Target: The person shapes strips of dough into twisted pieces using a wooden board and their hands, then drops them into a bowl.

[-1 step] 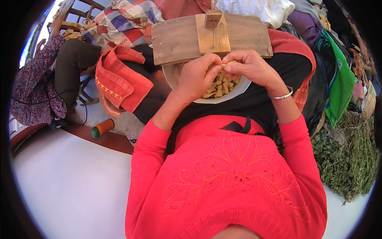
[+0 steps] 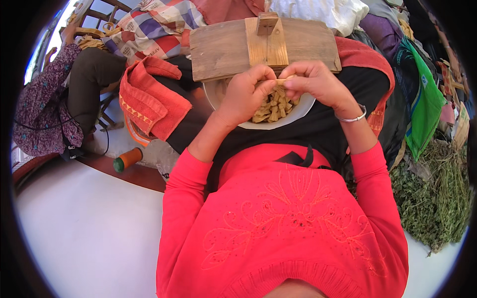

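Note:
Over a white bowl (image 2: 213, 99) of knotted-looking tan pieces (image 2: 268, 110), my two hands pinch a short tan strip (image 2: 280, 81) held crosswise between their fingertips. My left hand (image 2: 246, 94) has thumb and forefinger closed on one end, its other fingers curled. My right hand (image 2: 315, 82), with a silver bangle at the wrist, is closed on the other end. A curved wooden board (image 2: 216, 49) with an upright small block (image 2: 267, 24) sits just beyond them at the bowl's far edge, over my lap. Red towels (image 2: 154, 107) lie on either side of it.
At the left another person (image 2: 47, 104) in patterned purple sits by a wooden rack (image 2: 104, 12). An orange spool (image 2: 128, 160) lies on the floor. Checked cloth (image 2: 149, 35), a white sack (image 2: 313, 17), green fabric (image 2: 422, 104) and dried herbs (image 2: 427, 198) surround me.
My hands have shifted very slightly and the fingertips have moved a little apart, so more of the strip shows between them. Everything else looks the same.

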{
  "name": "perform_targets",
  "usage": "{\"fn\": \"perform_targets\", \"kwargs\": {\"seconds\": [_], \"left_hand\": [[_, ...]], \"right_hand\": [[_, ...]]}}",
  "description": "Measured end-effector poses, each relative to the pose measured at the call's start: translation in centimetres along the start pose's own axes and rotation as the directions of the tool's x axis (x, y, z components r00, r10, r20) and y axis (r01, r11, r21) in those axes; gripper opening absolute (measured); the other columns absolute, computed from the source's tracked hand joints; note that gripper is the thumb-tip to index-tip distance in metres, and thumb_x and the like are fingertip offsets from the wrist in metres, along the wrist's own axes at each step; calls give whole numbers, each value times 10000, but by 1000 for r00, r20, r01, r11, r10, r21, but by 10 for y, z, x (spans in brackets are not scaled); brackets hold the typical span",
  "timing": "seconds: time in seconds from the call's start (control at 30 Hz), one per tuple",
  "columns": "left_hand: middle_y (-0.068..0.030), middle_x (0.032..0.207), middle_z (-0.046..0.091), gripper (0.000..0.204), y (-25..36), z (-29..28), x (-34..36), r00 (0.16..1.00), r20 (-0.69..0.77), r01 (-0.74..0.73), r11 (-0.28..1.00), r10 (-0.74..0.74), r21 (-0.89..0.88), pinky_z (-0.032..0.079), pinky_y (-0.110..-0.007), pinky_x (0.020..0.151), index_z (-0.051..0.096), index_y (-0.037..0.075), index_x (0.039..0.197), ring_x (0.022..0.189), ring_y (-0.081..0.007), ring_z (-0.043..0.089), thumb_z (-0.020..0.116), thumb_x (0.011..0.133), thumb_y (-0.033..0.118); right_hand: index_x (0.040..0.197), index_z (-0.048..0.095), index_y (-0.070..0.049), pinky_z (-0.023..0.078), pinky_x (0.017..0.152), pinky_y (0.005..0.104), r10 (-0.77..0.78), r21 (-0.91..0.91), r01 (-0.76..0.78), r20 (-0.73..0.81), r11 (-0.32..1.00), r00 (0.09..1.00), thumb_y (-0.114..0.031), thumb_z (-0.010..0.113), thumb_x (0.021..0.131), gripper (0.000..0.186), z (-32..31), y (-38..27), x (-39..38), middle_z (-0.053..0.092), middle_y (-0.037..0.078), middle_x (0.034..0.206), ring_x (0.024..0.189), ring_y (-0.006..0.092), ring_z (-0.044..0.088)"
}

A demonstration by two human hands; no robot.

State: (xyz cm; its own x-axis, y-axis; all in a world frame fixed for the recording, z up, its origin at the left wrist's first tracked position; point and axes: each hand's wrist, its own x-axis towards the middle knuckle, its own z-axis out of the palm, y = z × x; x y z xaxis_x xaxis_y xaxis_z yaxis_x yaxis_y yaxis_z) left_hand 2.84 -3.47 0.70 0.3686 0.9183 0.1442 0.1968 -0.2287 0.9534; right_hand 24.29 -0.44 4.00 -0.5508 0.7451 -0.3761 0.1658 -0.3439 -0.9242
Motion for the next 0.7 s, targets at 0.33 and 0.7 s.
{"fn": "perform_targets", "kwargs": {"seconds": [0.33,0.7], "left_hand": [[-9,786,604,161,-26,-35,41,975,32,222,945,-221,-238,454,-246,687,605,-13,992,735,-88,539,547,935,126],[4,731,570,96,-68,-35,71,978,-191,155,909,-85,388,419,-262,600,601,5,895,658,-94,503,568,904,95]], "right_hand": [[972,665,-11,459,552,197,-190,25,215,-380,976,905,-107,623,902,127,-4,13,32,613,-10,735,603,49,538],[879,643,-48,474,661,386,-676,-873,77,-314,481,667,-125,617,836,92,-3,40,64,629,133,907,771,353,589]]}}
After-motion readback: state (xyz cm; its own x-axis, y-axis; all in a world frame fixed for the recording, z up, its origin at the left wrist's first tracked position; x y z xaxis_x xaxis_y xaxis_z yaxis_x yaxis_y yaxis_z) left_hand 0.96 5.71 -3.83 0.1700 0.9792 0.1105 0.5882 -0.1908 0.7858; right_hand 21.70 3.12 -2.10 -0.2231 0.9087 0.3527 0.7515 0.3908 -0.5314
